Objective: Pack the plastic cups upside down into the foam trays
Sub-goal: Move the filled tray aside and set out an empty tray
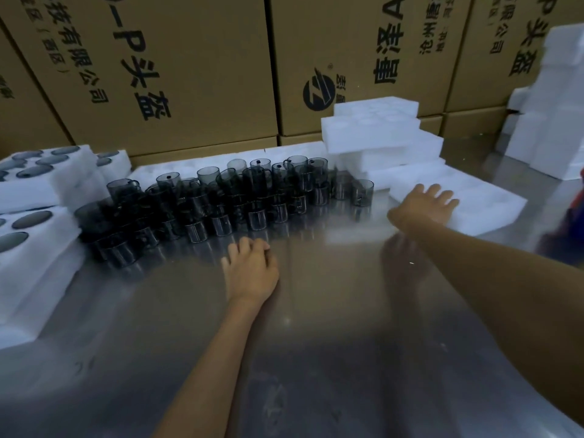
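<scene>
Right hand (423, 202) lying with fingers (434, 189) spread flat on empty white foam tray (493, 207), probably light, soft, easily dented; better gripping by its edges. Left hand (251, 270) resting with fingers loosely curled, holding nothing, on shiny steel counter (316, 343). Smoky transparent plastic cups (252, 197) standing clustered behind, seemingly light, rigid, slippery.
</scene>
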